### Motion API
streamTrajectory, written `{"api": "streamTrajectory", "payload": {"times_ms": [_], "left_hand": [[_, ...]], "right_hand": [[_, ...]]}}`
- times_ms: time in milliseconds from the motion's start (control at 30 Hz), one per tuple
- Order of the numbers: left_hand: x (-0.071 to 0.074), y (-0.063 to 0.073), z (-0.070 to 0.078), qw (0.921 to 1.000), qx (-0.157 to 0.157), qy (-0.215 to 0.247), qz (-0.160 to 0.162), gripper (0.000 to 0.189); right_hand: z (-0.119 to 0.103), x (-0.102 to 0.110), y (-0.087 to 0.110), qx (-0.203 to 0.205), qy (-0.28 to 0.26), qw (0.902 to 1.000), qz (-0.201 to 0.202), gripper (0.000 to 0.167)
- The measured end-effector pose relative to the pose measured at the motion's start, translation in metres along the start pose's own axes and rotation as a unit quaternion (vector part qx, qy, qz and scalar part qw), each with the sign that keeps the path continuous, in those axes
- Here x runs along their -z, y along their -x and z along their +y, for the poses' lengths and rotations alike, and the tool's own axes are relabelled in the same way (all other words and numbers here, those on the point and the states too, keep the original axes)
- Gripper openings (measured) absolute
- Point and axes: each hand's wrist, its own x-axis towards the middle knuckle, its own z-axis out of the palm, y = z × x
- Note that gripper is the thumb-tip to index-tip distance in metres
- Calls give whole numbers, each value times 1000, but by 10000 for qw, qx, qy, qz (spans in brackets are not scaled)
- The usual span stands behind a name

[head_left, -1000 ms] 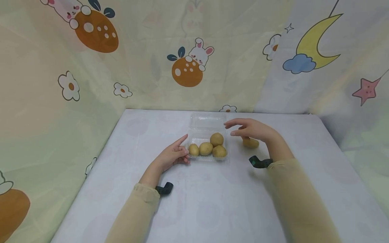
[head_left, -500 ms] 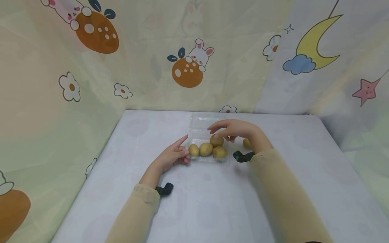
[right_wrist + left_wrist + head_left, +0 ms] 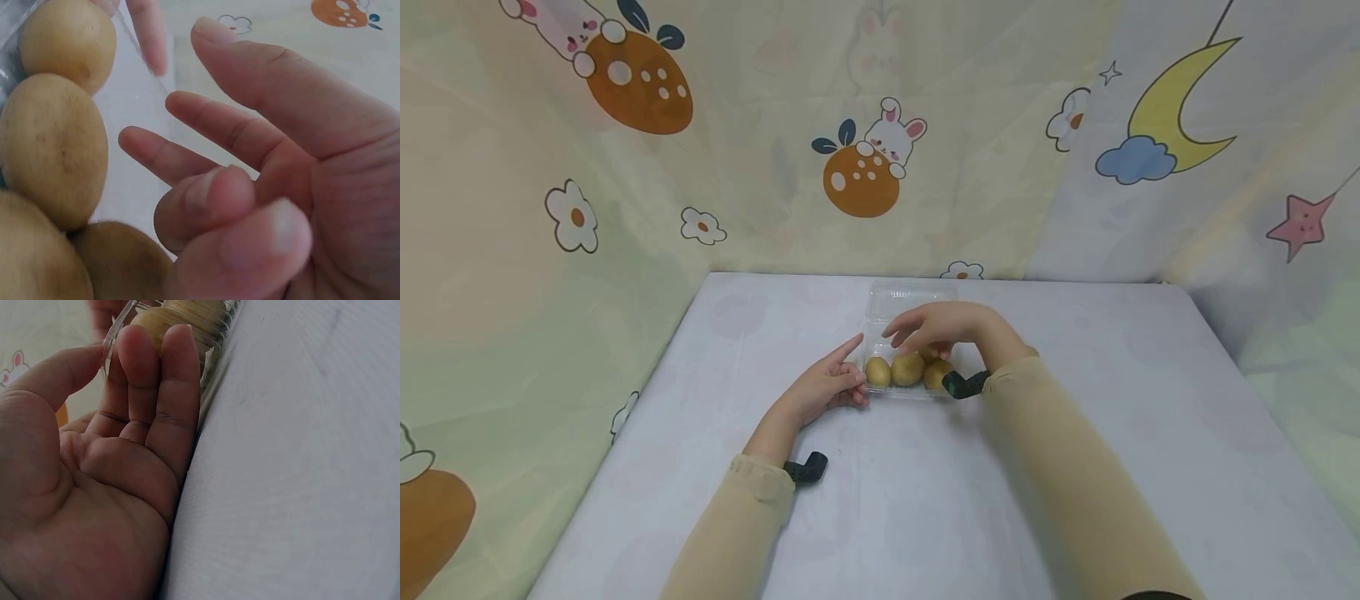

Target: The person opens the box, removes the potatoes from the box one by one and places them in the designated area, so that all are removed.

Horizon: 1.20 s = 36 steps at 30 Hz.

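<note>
A clear plastic clamshell box (image 3: pixel 867 343) stands on the table in the head view, its lid (image 3: pixel 913 298) laid back. Several potatoes (image 3: pixel 907 369) lie along its near side and right corner; the right wrist view shows them close up. At the box's left edge, my left hand (image 3: pixel 823 388) grips the rim, thumb on the edge, bent fingers against the wall, index finger stretched out. My right hand (image 3: pixel 942 325) hovers above the box with loosely bent, spread fingers and holds nothing in the right wrist view. It partly hides the potatoes at the right.
Beyond the right wrist, only a sliver of another potato (image 3: pixel 1033 352) shows on the table. A white cloth (image 3: pixel 880 500) covers the tabletop. Printed curtains (image 3: pixel 760 167) hang behind and on both sides. Each wrist wears a black camera mount (image 3: pixel 807 468).
My right hand has moved left, from beside the loose potato at the right to above the box. My left hand and the box have stayed in place.
</note>
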Motion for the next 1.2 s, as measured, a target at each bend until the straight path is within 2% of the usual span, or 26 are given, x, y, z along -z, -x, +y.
{"api": "streamTrajectory", "payload": {"times_ms": [367, 600, 767, 1000, 1200], "left_hand": [[0, -1, -3, 9999, -45, 30, -100, 80], [-1, 0, -4, 9999, -59, -3, -114, 81], [-1, -1, -3, 10000, -10, 17, -46, 81], [0, 0, -2, 10000, -52, 22, -21, 80], [0, 1, -1, 10000, -40, 4, -11, 81]], "right_hand": [[-9, -8, -21, -242, 28, 9986, -466, 54], [-10, -12, -28, -692, -108, 9958, -593, 49], [-10, -12, -32, -859, -162, 9938, -692, 45], [-13, -12, -37, -869, 28, 9932, -771, 48], [-16, -14, -39, -883, 326, 9934, -655, 52]]}}
